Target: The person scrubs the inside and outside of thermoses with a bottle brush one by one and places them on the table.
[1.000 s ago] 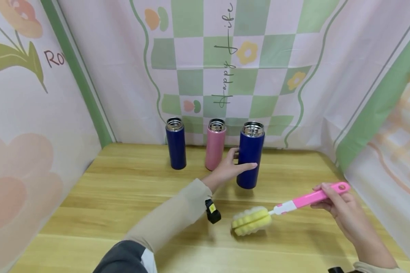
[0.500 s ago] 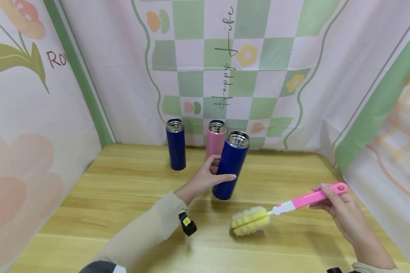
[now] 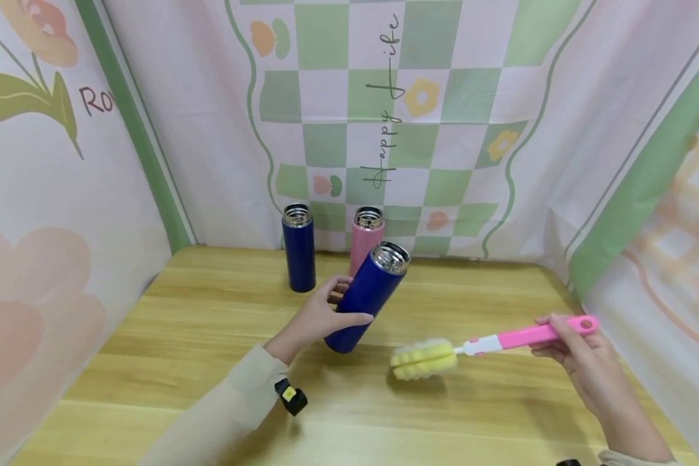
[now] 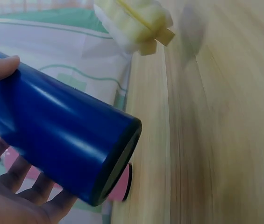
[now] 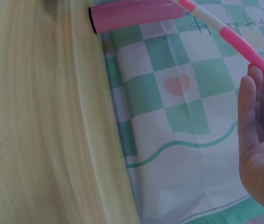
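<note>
My left hand grips a dark blue vacuum flask without a lid, its steel mouth tilted up and to the right. In the left wrist view the thumb lies over the flask, the fingers pass beneath it, and its base shows above the table. At the right, my right hand pinches the pink handle of a bottle brush. The yellow and white sponge head points left, over the table, to the right of the flask's base. Part of this head also appears in the left wrist view.
Behind the held flask stands an upright pink flask, partly hidden by it. Another dark blue flask stands upright to its left. Both are lidless. A patterned cloth hangs along the back edge of the wooden table.
My left hand has carried the blue flask left and nearer, tilting it from upright so its mouth leans right. The brush in my right hand has risen slightly.
</note>
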`<action>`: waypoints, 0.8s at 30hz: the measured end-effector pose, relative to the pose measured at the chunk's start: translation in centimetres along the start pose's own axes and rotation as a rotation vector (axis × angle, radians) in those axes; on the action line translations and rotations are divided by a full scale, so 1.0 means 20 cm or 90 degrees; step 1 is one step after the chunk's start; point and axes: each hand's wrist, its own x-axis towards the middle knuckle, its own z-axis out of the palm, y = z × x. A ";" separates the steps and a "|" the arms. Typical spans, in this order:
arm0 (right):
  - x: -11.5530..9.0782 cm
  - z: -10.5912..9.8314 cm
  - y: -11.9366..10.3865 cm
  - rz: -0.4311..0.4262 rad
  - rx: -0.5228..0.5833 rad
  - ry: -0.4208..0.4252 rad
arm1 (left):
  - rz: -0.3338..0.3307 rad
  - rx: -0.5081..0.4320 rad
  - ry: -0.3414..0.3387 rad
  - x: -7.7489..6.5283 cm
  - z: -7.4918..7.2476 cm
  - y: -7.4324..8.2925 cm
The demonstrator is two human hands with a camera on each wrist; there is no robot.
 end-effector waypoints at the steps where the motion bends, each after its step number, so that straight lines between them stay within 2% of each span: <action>1: 0.00 0.00 0.00 0.000 0.015 -0.005 | 0.004 0.004 0.003 -0.01 -0.01 -0.01; 6: 0.02 -0.02 -0.01 -0.008 0.102 -0.029 | 0.050 0.035 0.019 -0.04 -0.05 -0.03; 10: 0.02 -0.03 -0.02 0.003 0.132 0.003 | 0.088 0.070 0.031 -0.05 -0.07 -0.04; 14: 0.03 -0.04 -0.03 -0.006 0.221 -0.003 | 0.124 0.109 0.040 -0.06 -0.10 -0.06; 19: 0.04 -0.05 -0.04 -0.037 0.340 -0.007 | 0.139 0.180 0.053 -0.09 -0.14 -0.10; 24: 0.03 -0.06 -0.04 -0.052 0.365 -0.015 | 0.135 0.228 0.057 -0.12 -0.18 -0.12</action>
